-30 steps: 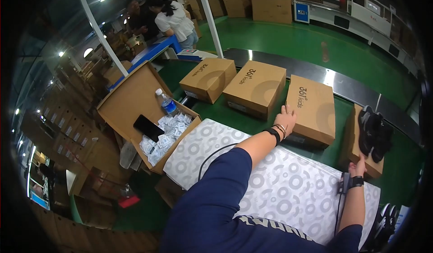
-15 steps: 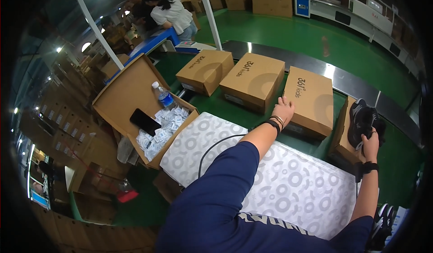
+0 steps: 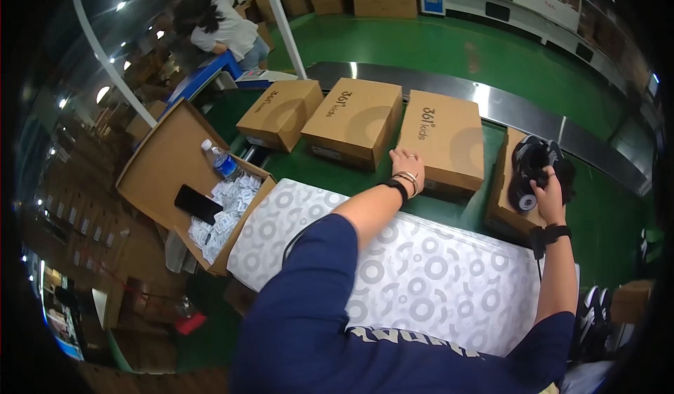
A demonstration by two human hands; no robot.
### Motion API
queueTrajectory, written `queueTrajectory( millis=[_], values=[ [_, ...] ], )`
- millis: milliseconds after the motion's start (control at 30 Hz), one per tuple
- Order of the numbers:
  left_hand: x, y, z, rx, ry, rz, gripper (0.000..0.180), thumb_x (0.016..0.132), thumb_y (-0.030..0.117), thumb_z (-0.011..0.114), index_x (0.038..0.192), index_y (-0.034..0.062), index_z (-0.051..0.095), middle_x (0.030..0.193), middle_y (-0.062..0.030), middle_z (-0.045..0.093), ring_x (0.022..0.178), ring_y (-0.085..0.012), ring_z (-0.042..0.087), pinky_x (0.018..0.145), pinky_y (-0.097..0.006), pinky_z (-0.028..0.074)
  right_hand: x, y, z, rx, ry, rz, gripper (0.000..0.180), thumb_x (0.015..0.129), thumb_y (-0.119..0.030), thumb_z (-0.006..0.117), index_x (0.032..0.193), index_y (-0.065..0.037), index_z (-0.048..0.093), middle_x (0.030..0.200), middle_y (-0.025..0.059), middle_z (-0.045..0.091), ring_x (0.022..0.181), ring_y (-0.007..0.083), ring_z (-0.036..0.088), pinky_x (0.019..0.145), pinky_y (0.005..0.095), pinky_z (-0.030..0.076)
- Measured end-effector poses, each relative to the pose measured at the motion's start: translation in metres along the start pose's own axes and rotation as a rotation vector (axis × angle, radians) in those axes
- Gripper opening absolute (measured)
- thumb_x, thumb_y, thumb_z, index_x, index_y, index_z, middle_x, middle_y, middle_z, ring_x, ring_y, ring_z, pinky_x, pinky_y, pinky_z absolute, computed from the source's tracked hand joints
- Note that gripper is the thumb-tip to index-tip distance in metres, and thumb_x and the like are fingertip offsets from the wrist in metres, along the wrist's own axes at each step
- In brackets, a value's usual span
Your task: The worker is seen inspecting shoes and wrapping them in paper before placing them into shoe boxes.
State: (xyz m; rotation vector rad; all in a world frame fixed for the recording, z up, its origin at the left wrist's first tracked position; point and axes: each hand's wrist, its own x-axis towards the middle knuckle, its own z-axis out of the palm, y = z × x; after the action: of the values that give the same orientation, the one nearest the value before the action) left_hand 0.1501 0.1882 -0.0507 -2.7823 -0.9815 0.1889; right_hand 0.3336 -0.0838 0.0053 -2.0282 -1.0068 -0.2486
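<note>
Shoes (image 3: 530, 162) sit at three o'clock over a box (image 3: 500, 190), gripped by the right hand (image 3: 547, 182); likely light and pliable, best taken by the collar. The left hand (image 3: 407, 164) rests, fingers spread, on a stiff-looking carton's (image 3: 449, 131) eight-o'clock corner.

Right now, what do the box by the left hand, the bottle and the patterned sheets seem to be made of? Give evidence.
Box by the left hand: matte brown cardboard, by its crisp folded edges.
Bottle: probably glossy clear plastic, seeming see-through above its blue label.
Patterned sheets: likely thin paper with a smooth, dull finish, given the layered edges.
</note>
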Motion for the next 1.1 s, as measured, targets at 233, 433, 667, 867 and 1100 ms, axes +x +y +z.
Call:
queueTrajectory(
  millis=[233,433,667,867,1100],
  values=[
    [-0.130,0.006,-0.054,-0.594,0.660,0.673,0.095,0.057,0.035,0.077,0.133,0.0121,0.025,0.134,-0.0227,0.027,0.124,-0.0402,0.025,0.099,-0.056,0.017,-0.032,-0.160,-0.055,0.800,-0.372,-0.016,0.038,0.068,-0.001,0.066,0.102,0.000,0.049,0.094,0.0028,0.054,0.086,0.0092,0.052,0.076,0.0237,0.043],
    [-0.167,-0.016,-0.055,-1.075,0.920,0.685,0.072,0.058,0.016,0.080,0.117,-0.0004,0.044,0.114,-0.0155,0.053,0.104,-0.0256,0.051,0.088,-0.032,0.040,-0.067,-0.212,-0.072,1.024,-0.477,-0.015,0.046,0.068,-0.010,0.068,0.108,-0.001,0.046,0.100,0.0039,0.054,0.093,0.0113,0.050,0.082,0.0238,0.039],
    [-0.248,-0.065,-0.020,-2.129,-0.597,0.130,0.030,0.091,0.020,0.043,0.111,-0.0017,0.047,0.091,-0.0044,0.060,0.071,-0.0082,0.057,0.064,-0.020,0.046,-0.105,-0.189,0.061,1.312,-0.305,0.384,0.040,0.078,-0.010,0.064,0.111,0.002,0.046,0.094,0.0081,0.058,0.081,0.0092,0.055,0.069,0.0217,0.046],
    [-0.287,-0.184,0.044,-0.746,0.093,-0.451,0.043,0.084,0.032,0.051,0.116,0.0039,0.048,0.102,-0.0145,0.056,0.093,-0.0248,0.055,0.078,-0.034,0.043,-0.125,-0.161,0.104,0.808,-0.355,0.591,0.036,0.074,-0.014,0.065,0.104,0.001,0.051,0.088,0.0083,0.059,0.074,0.0113,0.056,0.067,0.0219,0.046],
    [-0.312,-0.196,0.082,-0.134,-0.043,-0.728,0.066,0.083,0.049,0.043,0.133,0.0097,0.028,0.135,-0.0242,0.028,0.124,-0.0428,0.024,0.102,-0.047,0.020,-0.119,-0.145,0.113,0.980,-0.338,0.694,0.032,0.075,-0.011,0.062,0.101,0.003,0.052,0.084,0.0073,0.058,0.070,0.0110,0.055,0.062,0.0217,0.045]
  ],
)
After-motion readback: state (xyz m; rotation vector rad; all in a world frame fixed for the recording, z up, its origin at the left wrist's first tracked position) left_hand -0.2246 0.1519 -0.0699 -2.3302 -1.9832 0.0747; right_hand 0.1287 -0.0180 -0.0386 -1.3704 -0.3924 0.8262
